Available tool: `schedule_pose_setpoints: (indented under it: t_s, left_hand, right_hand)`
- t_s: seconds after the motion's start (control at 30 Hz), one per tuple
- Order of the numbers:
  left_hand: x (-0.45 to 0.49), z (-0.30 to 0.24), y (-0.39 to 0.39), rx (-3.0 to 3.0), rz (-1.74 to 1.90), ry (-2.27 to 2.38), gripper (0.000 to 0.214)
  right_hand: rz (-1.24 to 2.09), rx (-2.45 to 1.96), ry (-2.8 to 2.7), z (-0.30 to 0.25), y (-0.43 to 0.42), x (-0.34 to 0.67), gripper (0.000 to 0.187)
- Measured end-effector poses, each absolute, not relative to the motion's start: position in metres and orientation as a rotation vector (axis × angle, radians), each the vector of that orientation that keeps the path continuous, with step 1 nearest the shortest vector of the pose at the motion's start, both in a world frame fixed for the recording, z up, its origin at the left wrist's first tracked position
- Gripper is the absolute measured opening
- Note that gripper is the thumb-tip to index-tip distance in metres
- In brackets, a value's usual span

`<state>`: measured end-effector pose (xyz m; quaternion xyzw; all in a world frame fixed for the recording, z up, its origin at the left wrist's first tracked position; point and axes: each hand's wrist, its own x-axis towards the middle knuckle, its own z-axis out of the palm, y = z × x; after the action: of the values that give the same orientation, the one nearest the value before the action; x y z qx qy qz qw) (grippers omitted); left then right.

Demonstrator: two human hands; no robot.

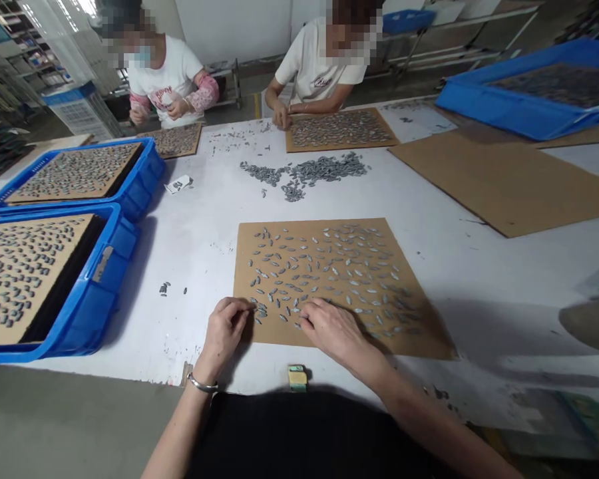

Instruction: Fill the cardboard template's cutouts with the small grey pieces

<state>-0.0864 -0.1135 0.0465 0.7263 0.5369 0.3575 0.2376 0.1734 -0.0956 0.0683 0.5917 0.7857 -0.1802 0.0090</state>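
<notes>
A brown cardboard sheet [279, 338] lies flat before me, with many small grey spindle-shaped pieces [283, 318] spread across it. At its front left corner my left hand [224, 330] is closed in a pinch, fingertips beside a few close-lying pieces. My right hand [333, 330] reaches over the front edge of the sheet, fingers bent and pressed together at the pieces near the middle. What either pinch holds is too small to make out. Beyond the sheet is a loose heap of the same grey pieces [324, 169].
Blue trays [92, 293] with filled sheets stand at left; another blue tray [499, 110] is back right. A bare cardboard sheet [509, 173] lies at right. Two people [172, 80] work across the white table [194, 233]. A small yellow-green block [297, 378] sits at the front edge.
</notes>
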Motion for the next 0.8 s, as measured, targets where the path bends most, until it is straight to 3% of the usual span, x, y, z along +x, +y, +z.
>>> schedule_pose_setpoints:
  t_s: [0.17,0.4,0.8]
  left_hand:
    - [-0.082,0.043,-0.122,2.214,0.849,1.438,0.015]
    - [-0.067,0.038,-0.123,2.374,0.636,1.476,0.017]
    - [-0.083,0.037,-0.132,1.916,1.065,1.690,0.012]
  right_hand:
    - [-0.538,1.907,2.393,0.072,-0.097,0.181,0.020]
    - [-0.498,1.669,2.662,0.080,-0.096,0.154,0.023]
    - [-0.497,1.415,2.775,0.073,-0.082,0.116,0.024]
